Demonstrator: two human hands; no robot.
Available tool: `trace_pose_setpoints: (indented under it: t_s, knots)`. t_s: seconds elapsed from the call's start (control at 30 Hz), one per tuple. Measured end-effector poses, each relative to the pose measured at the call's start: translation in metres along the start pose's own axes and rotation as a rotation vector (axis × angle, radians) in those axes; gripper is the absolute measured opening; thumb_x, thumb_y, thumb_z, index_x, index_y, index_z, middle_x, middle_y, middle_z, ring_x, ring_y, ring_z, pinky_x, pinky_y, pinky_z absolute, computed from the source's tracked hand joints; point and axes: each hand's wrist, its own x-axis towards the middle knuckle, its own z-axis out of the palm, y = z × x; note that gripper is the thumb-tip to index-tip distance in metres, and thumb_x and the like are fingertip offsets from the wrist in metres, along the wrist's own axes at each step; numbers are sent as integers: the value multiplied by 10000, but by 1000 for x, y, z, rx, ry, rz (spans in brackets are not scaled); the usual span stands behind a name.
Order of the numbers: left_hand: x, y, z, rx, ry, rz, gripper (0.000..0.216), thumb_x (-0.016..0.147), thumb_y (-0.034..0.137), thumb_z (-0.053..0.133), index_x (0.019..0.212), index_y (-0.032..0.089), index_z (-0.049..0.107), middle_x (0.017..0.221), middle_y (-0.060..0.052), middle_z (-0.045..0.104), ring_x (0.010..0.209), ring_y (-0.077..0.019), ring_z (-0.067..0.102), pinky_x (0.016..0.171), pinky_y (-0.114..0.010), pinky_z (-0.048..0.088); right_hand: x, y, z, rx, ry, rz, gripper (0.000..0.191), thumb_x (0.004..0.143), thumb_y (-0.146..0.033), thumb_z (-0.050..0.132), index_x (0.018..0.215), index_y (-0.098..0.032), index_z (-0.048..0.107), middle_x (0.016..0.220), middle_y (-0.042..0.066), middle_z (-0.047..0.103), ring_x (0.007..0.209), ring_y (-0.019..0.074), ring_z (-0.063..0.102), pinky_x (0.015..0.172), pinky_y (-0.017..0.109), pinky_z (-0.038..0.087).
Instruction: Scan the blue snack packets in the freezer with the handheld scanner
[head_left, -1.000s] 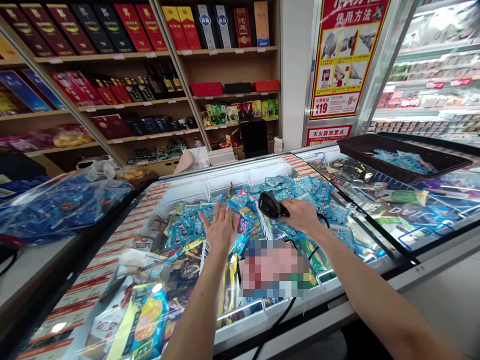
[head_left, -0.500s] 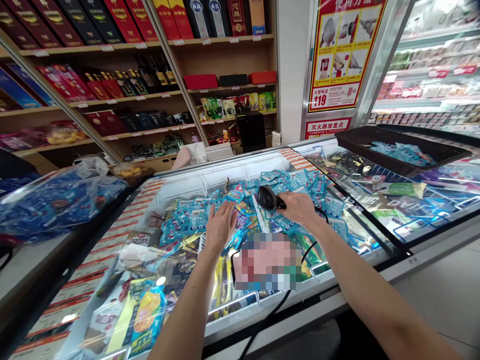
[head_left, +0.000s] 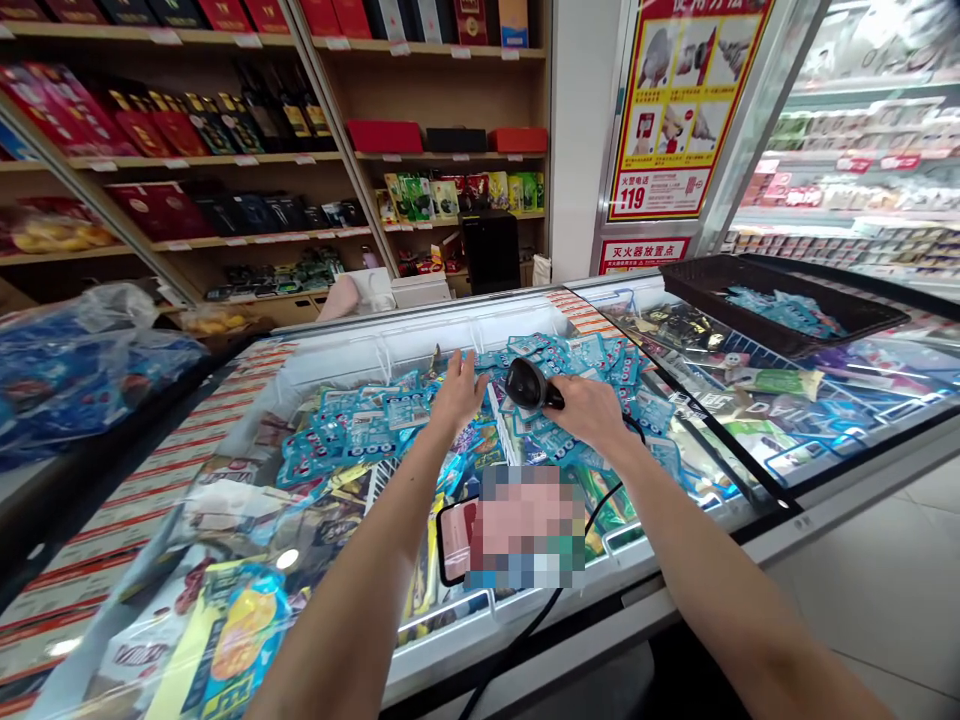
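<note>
An open chest freezer (head_left: 420, 345) holds several light-blue ice-cream packets (head_left: 360, 430). My left hand (head_left: 459, 392) reaches far into it, fingers apart, resting on the blue packets near the back wall. My right hand (head_left: 592, 412) grips a black handheld barcode scanner (head_left: 527, 384), its head pointing left toward my left hand. The scanner's black cable (head_left: 536, 625) runs down over the freezer's front edge. A device with a blurred screen (head_left: 517, 525) lies on the goods near the front.
A sliding glass lid (head_left: 742, 400) covers the freezer's right half, with a black tray (head_left: 780, 305) of blue packets on top. A plastic bag of blue packets (head_left: 75, 365) lies at the left. Wooden shelves (head_left: 300, 160) of boxed goods stand behind. A refrigerated cabinet (head_left: 862, 170) is at the right.
My left hand moved forward and right, deeper over the blue packets toward the scanner. My right hand with the scanner shifted slightly left. The view tilted down a little.
</note>
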Motion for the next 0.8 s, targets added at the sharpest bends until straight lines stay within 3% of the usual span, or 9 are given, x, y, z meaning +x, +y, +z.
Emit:
trace_pose_setpoints:
  t_s: [0.07, 0.17, 0.3, 0.6, 0.73, 0.8]
  knots:
    - [8, -6, 8, 19, -51, 12, 658, 910, 476, 320, 1453, 127, 199, 1530, -179, 146, 1399, -321, 191, 1067, -467, 310, 0, -1, 0, -7, 10, 1, 332, 841, -465, 501, 1052, -224, 591, 987, 56, 689, 889, 207, 629, 678, 271, 396]
    - [15, -15, 18, 75, -100, 55, 594, 917, 453, 319, 1439, 178, 256, 1506, -129, 264, 1387, -301, 236, 1087, -473, 273, 1, -1, 2, -18, 20, -8, 322, 844, -464, 494, 1042, -228, 589, 980, 50, 688, 879, 211, 631, 674, 277, 396]
    - [9, -20, 21, 123, -64, 116, 507, 924, 416, 322, 1371, 187, 388, 1425, -112, 413, 1316, -256, 375, 1079, -433, 302, 1, -1, 3, -30, 25, -16, 322, 842, -472, 488, 1039, -235, 582, 960, 46, 687, 859, 212, 634, 663, 279, 392]
    - [-42, -13, -5, 129, -83, 134, 413, 921, 230, 306, 1270, 143, 509, 1385, -113, 465, 1248, -229, 463, 1014, -368, 391, -2, -5, 1, -34, -11, -36, 292, 829, -437, 499, 1019, -234, 588, 938, 50, 686, 859, 210, 631, 658, 274, 381]
    - [-68, -5, -22, 56, -37, 191, 388, 928, 321, 327, 1182, 162, 574, 1277, -113, 556, 1155, -228, 532, 962, -359, 423, -4, -6, 0, -28, -20, -36, 299, 825, -433, 507, 1030, -232, 592, 948, 55, 685, 874, 210, 630, 671, 273, 386]
    - [-77, -2, -28, 33, 6, 154, 388, 929, 374, 325, 1044, 166, 633, 1077, -113, 642, 1007, -227, 594, 887, -360, 453, -4, -6, 0, -25, -16, -38, 300, 820, -437, 513, 1021, -230, 595, 947, 54, 685, 872, 210, 630, 672, 273, 386]
